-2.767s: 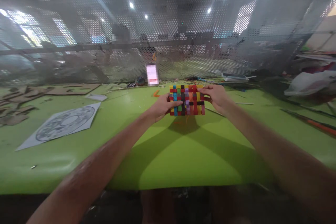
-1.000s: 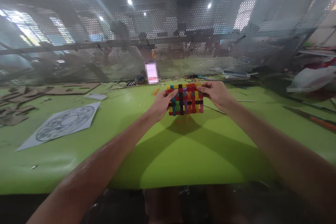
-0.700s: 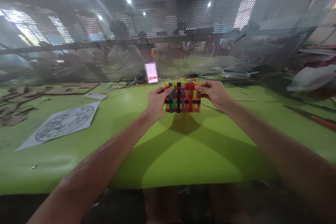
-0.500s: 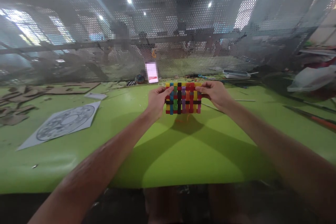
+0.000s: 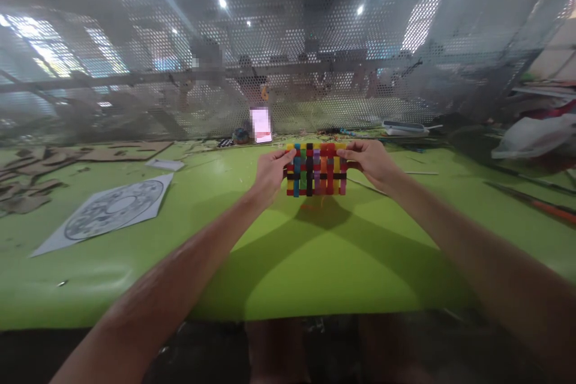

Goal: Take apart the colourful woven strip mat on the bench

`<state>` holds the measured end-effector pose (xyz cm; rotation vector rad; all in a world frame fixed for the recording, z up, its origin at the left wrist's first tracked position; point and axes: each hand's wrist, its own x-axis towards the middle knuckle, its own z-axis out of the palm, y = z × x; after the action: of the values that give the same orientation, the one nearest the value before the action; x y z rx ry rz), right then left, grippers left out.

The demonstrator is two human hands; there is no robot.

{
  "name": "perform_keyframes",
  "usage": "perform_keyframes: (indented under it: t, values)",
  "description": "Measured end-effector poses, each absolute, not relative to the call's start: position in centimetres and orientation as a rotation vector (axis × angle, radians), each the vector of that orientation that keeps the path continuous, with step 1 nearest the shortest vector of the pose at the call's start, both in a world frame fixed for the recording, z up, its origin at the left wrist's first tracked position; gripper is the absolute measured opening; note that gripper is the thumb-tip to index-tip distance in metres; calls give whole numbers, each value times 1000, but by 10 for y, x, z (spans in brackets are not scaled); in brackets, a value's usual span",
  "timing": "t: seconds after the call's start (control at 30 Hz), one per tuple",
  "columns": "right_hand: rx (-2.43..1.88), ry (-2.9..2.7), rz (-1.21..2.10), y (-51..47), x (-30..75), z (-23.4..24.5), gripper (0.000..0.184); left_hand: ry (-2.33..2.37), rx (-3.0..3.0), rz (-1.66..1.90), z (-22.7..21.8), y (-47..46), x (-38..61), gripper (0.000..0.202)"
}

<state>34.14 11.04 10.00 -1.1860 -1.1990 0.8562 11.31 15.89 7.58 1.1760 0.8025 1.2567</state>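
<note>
A small woven mat (image 5: 317, 170) of coloured strips is held upright above the green table (image 5: 315, 270). Its upright strips are yellow, blue, green, black, purple, orange and red, crossed by red and black ones. My left hand (image 5: 271, 168) pinches its left edge, thumb on the near face. At the upper right corner, my right hand (image 5: 368, 159) grips it in the same way. The fingers behind the mat are partly hidden. Below it, a shadow falls on the tabletop.
A printed sheet with a ring pattern (image 5: 114, 207) lies at the left, near cut cardboard pieces (image 5: 40, 171). A lit phone (image 5: 261, 125) leans against the perforated metal screen (image 5: 297, 42). A white tray-like thing (image 5: 405, 128) sits at the back right, and a plastic bag (image 5: 535, 138) at the far right.
Almost nothing differs. The mat and both hands appear very slightly further right and lower, and both hands keep their hold.
</note>
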Motion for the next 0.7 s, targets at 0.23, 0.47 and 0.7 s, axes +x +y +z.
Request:
perform_keyframes:
  t: [0.23, 0.47, 0.7]
  values:
    - [-1154, -1192, 892, 117, 351, 97, 36, 746, 1177, 1164, 77, 165, 108, 18]
    - [-1085, -1275, 950, 115, 347, 93, 43, 747, 1322, 1265, 77, 168, 106, 24]
    - [-1079, -1243, 935, 114, 345, 94, 36, 762, 1406, 1299, 79, 167, 105, 36]
